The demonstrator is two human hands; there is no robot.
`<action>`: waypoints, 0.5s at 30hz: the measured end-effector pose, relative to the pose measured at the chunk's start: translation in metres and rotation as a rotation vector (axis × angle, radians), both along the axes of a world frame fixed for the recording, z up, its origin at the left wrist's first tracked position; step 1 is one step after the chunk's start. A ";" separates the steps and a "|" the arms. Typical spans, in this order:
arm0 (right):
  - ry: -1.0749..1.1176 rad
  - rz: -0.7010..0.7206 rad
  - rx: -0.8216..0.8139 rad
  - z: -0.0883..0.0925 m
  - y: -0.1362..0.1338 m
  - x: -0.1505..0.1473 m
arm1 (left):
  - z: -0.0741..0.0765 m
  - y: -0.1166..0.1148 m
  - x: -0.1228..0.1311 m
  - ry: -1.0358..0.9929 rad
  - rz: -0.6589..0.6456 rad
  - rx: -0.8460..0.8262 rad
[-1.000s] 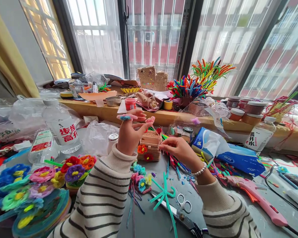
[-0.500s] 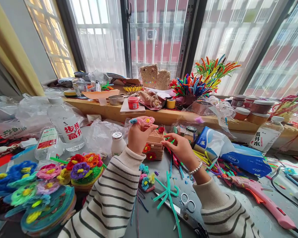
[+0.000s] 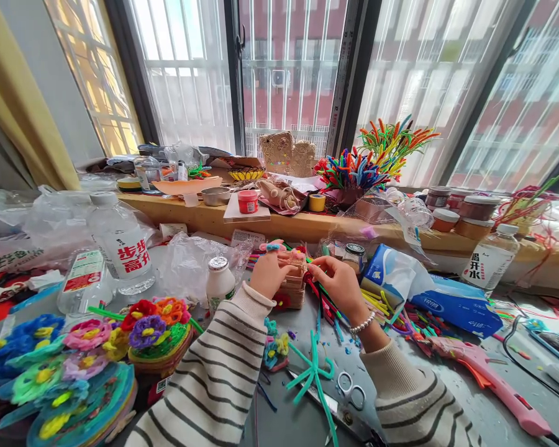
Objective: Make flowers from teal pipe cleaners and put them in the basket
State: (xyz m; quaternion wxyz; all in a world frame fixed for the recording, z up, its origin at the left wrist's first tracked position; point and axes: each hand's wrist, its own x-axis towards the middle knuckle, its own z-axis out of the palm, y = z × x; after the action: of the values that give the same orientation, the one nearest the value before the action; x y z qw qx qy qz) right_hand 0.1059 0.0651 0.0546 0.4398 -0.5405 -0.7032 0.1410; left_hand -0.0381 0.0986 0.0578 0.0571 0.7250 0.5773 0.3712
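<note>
Flower mats point(image 3: 51, 379) far L. White bottle point(image 3: 218, 282) nr L hand point(image 3: 269, 276): fingers curled, pinching pink flower point(image 3: 278, 247) above wooden crate point(image 3: 294, 287). R hand point(image 3: 338, 282) just beside, fingertips bunched at flower; grip can't tell. Glue gun point(image 3: 489, 385) far R.

Bright window backlight, sharp centre, warped edges.

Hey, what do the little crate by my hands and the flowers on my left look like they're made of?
The little crate looks like pale, unvarnished wood. It shows flat, matte slats, much like craft sticks. The flowers look like fuzzy pipe cleaners, probably with a wire core. They show bristly, matte strands wound into coils, in bright colours.
</note>
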 end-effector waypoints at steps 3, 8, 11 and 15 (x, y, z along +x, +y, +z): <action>-0.145 0.067 -0.096 0.006 -0.005 0.000 | 0.016 -0.009 -0.008 0.025 -0.039 0.009; -0.524 0.259 -0.334 0.002 -0.017 -0.011 | 0.044 -0.030 -0.023 0.038 -0.034 -0.155; -0.691 0.281 -0.351 -0.012 -0.025 -0.025 | 0.051 -0.038 -0.032 0.179 -0.044 -0.273; -0.754 0.271 -0.309 -0.029 -0.030 -0.040 | 0.052 -0.042 -0.037 0.282 -0.085 -0.304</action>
State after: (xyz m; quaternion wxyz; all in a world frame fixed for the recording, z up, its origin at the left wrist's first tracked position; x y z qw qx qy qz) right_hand 0.0660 0.0354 0.0252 0.0435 -0.5165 -0.8500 0.0937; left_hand -0.0750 0.0565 0.1095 0.1001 0.7766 0.5978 0.1716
